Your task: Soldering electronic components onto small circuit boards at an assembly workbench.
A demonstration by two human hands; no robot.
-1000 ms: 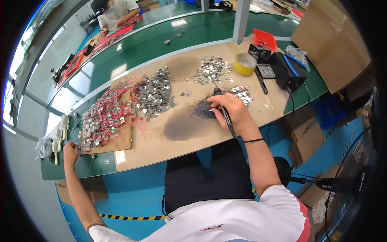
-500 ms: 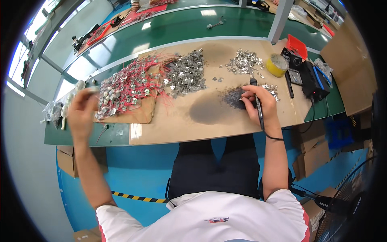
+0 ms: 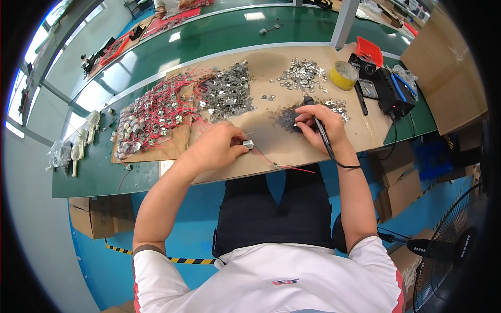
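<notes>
My left hand [image 3: 221, 146] pinches a small silver motor-like part [image 3: 248, 144] just over the board's front part. Thin wires, one of them red [image 3: 297, 168], trail from it to the right, with a tiny piece [image 3: 275, 165] along them. In my right hand [image 3: 324, 128] is a black soldering iron [image 3: 321, 133], held like a pen, its tip toward a heap of small silver metal pieces [image 3: 302, 73]. Something small and pale shows between the right thumb and finger, too small to name. Below that hand lies a dark grey patch of bits [image 3: 286, 120] on the brown board [image 3: 224, 166].
Left on the board sits a pile of silver parts with red wires [image 3: 151, 117], beside a heap of grey metal pieces [image 3: 229, 89]. At right stand a yellow round tub [image 3: 343, 76], a black soldering station [image 3: 394, 94] and a red tray [image 3: 369, 51]. Brushes [image 3: 78, 148] lie far left.
My left hand has come from the wired pile at the left to the middle front, now with the silver part in its fingers. My right hand keeps the iron in nearly the same place.
</notes>
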